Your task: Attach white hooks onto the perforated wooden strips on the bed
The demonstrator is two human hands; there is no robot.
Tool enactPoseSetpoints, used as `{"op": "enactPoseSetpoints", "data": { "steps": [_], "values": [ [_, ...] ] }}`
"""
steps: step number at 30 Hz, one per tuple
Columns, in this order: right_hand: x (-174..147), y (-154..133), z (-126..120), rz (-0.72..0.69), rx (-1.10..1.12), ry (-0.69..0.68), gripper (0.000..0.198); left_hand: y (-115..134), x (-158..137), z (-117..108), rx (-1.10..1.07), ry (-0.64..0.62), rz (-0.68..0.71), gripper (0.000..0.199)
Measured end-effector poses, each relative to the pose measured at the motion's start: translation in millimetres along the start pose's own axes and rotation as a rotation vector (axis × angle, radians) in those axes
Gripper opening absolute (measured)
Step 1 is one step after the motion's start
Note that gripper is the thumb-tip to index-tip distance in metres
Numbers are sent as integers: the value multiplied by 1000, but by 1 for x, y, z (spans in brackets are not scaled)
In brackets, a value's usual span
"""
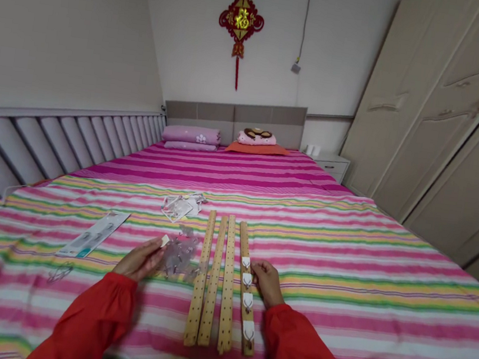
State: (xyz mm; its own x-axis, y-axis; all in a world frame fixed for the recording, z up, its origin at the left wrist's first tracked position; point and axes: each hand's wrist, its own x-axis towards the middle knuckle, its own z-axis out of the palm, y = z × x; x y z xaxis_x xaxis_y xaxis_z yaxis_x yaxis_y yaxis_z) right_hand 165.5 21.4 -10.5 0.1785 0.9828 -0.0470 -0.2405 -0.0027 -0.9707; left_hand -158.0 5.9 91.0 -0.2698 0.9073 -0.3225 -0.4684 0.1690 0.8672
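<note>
My left hand (140, 258) is closed in a pinch on a small white square piece (165, 240), held just left of a heap of clear plastic packaging (180, 253). My right hand (267, 281) has its fingertips closed at the edge of the rightmost wooden strip (244, 239), beside the topmost white adhesive hook (246, 262). Several such hooks are fixed in a row down that strip, the lowest one (248, 330) nearest me. Three more wooden strips with rows of small holes, among them the leftmost strip (198, 292), lie alongside, lengthwise to me.
Everything lies on a striped bedspread (334, 264). Farther back is a pile of white and clear packaging (182, 206). At left lie a printed card (96, 233) and a thin clear loop (60, 272). A bed rail (58, 139) borders the left; wardrobes (452, 126) stand right.
</note>
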Motion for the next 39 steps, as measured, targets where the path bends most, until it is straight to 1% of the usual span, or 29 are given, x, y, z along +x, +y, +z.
{"op": "enactPoseSetpoints", "data": {
  "steps": [1,3,5,8,11,14,17,19,21,23,25,27,28,30,32,33,35,39],
  "values": [
    [-1,-1,0,5,1,-1,30,-2,-7,10,-49,-28,-35,10],
    [-2,-4,-1,22,16,-10,30,-7,-21,31,-128,-64,-104,18],
    [-4,-7,-2,40,51,-17,29,-16,-31,50,-180,-77,-170,24],
    [-9,-16,-2,42,104,1,30,-30,-43,77,-193,-113,-256,24],
    [-17,-30,2,25,139,-8,31,-44,-54,101,-182,-168,-279,24],
    [-29,-49,9,18,169,-144,31,-58,-64,121,-188,-243,-291,27],
    [-38,-65,16,3,185,-281,39,-73,-69,134,-203,-309,-321,31],
    [-41,-71,17,-11,183,-314,39,-83,-70,140,-210,-360,-345,32],
    [-41,-74,16,-35,163,-305,34,-91,-70,143,-199,-398,-364,32],
    [-40,-74,13,-57,128,-278,28,-97,-70,145,-163,-401,-369,31],
    [-39,-75,10,-96,78,-249,23,-99,-69,145,-112,-380,-363,23],
    [-39,-76,8,-200,-7,-202,16,-101,-68,145,-57,-363,-351,13],
    [-40,-78,8,-276,-63,-178,12,-101,-68,144,-30,-360,-336,12],
    [-41,-80,8,-426,-180,-155,7,-103,-68,144,31,-389,-284,15],
    [-43,-80,8,-514,-257,-173,10,-106,-68,143,84,-437,-219,19],
    [-43,-80,9,-531,-271,-185,12,-107,-69,143,104,-456,-197,21],
    [-42,-77,9,-521,-264,-192,13,-108,-68,143,128,-470,-178,21],
    [-39,-70,7,-413,-196,-163,9,-108,-64,142,141,-448,-167,21]
  ]
}}
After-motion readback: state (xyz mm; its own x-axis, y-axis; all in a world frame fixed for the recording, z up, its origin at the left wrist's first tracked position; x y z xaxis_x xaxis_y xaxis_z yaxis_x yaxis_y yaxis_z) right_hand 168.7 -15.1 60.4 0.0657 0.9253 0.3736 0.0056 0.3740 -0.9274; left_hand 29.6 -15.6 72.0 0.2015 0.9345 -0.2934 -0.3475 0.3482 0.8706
